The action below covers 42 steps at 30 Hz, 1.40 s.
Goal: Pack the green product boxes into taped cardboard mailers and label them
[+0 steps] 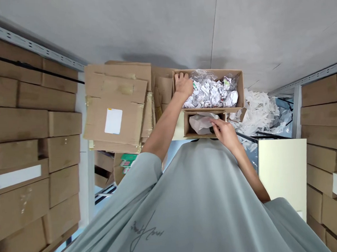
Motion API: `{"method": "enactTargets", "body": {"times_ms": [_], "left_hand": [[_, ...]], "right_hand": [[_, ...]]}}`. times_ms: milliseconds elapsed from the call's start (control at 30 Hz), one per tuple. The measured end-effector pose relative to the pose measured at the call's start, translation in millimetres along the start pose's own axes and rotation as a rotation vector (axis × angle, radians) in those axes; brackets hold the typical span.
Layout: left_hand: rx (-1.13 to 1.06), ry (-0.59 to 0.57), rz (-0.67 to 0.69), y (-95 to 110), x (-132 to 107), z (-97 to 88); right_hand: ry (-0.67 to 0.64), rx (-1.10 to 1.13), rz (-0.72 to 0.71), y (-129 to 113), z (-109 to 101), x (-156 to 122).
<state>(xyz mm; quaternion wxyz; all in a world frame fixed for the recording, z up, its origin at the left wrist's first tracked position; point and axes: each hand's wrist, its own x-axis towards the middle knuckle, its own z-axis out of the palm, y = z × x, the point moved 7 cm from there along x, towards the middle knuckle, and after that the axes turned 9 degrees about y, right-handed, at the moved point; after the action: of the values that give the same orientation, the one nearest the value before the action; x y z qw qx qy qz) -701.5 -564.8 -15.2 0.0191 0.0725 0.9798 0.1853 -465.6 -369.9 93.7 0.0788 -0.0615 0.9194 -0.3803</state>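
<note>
An open cardboard box [238,84] holds several small white packets in clear plastic [212,93]. My left hand [183,85] reaches to its left corner, fingers curled over the rim. Just in front sits a smaller open box [186,126] with a crumpled white bag [201,123] inside. My right hand [225,132] is at this small box's right side, fingers pinched together on the edge of the white bag, with a dark item partly hidden beneath them.
Flattened cardboard sheets [116,106] lie stacked to the left of the boxes. A heap of white and clear plastic wrappers [259,111] lies to the right, beside a cream cabinet [282,168]. Shelves of brown cartons [30,149] flank both sides. Grey floor [179,22] lies beyond.
</note>
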Motion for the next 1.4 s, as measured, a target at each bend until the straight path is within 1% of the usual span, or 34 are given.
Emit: {"method": "enactTargets", "body": {"times_ms": [67, 167, 233, 367, 433, 500, 633, 733, 833, 867, 933, 1000, 1033, 1133, 1200, 1267, 1300, 1400], "left_hand": [[-0.017, 0.062, 0.032, -1, -7, -15.4], [-0.133, 0.157, 0.05, -5, -24, -42.5], [-0.2, 0.184, 0.06, -6, -39, -58.9], [-0.235, 0.248, 0.118, -1, -66, -85.6], [-0.253, 0.3, 0.113, 0, -75, -93.8], [-0.293, 0.351, 0.077, -2, -79, -98.4], [-0.397, 0.41, 0.012, -4, -84, -107.3], [-0.491, 0.405, 0.0, 9, -102, -122.2], [-0.619, 0.338, 0.006, 38, -133, -134.0], [-0.68, 0.296, 0.004, 49, -145, -133.4], [-0.845, 0.192, -0.008, 71, -168, -123.6], [-1.016, 0.098, -0.047, 86, -187, -105.1], [-1.085, 0.061, -0.073, 90, -194, -94.5], [-1.212, -0.007, -0.144, 92, -209, -66.1], [-1.237, -0.013, -0.147, 88, -216, -56.5], [-1.209, 0.021, -0.102, 81, -221, -55.1], [-1.172, 0.037, -0.058, 79, -223, -56.1], [-0.973, 0.048, 0.103, 78, -229, -55.4]], "right_hand": [[0.017, 0.005, 0.019, 6, -1, -4], [0.038, 0.012, 0.026, 11, -3, -5], [0.042, 0.014, 0.016, 13, -3, -4], [0.044, 0.01, -0.016, 12, -4, 3], [0.045, 0.013, -0.029, 11, -4, 7], [0.044, 0.014, -0.039, 11, -4, 11], [0.045, 0.016, -0.041, 11, -5, 15], [0.063, 0.057, -0.025, 9, -9, 14], [0.109, 0.154, -0.007, 4, -13, 9], [0.121, 0.188, -0.011, 1, -13, 7], [0.137, 0.247, -0.037, -4, -9, 3], [0.163, 0.291, -0.059, -6, -3, -2], [0.18, 0.313, -0.053, -4, 1, -4], [0.238, 0.387, 0.043, 9, 12, -8], [0.269, 0.45, 0.131, 20, 16, -9], [0.303, 0.533, 0.206, 30, 17, -9], [0.32, 0.579, 0.236, 33, 16, -9], [0.338, 0.717, 0.311, 40, 13, -7]]}}
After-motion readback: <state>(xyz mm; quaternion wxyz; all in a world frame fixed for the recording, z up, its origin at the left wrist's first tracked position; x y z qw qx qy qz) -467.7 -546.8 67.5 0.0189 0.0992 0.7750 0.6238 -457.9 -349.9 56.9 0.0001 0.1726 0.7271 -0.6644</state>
